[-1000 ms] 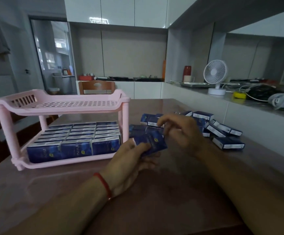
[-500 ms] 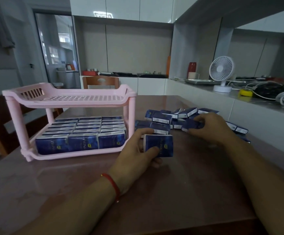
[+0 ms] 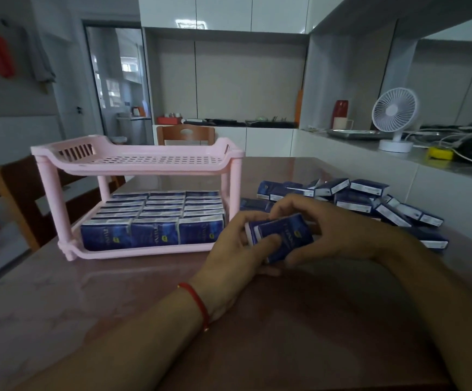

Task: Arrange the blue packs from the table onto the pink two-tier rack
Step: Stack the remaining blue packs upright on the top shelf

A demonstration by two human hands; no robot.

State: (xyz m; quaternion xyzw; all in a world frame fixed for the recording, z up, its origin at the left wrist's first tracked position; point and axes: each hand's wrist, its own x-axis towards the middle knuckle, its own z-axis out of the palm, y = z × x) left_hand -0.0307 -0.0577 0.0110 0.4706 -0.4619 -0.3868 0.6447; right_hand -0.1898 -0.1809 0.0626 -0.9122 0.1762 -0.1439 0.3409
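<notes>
Head view: both hands (image 3: 239,249) grip blue packs (image 3: 281,238)

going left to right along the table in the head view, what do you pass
pink two-tier rack with blue packs filling its lower tier → left hand → held blue pack → right hand → loose pile of blue packs

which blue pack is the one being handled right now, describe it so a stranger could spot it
Start at the pink rack on the table, then look right of its front corner, where both hands meet. The held pack sits tilted between the left hand and right hand. It alone is lifted; the others fill the lower tier or lie in the loose pile behind.
</notes>
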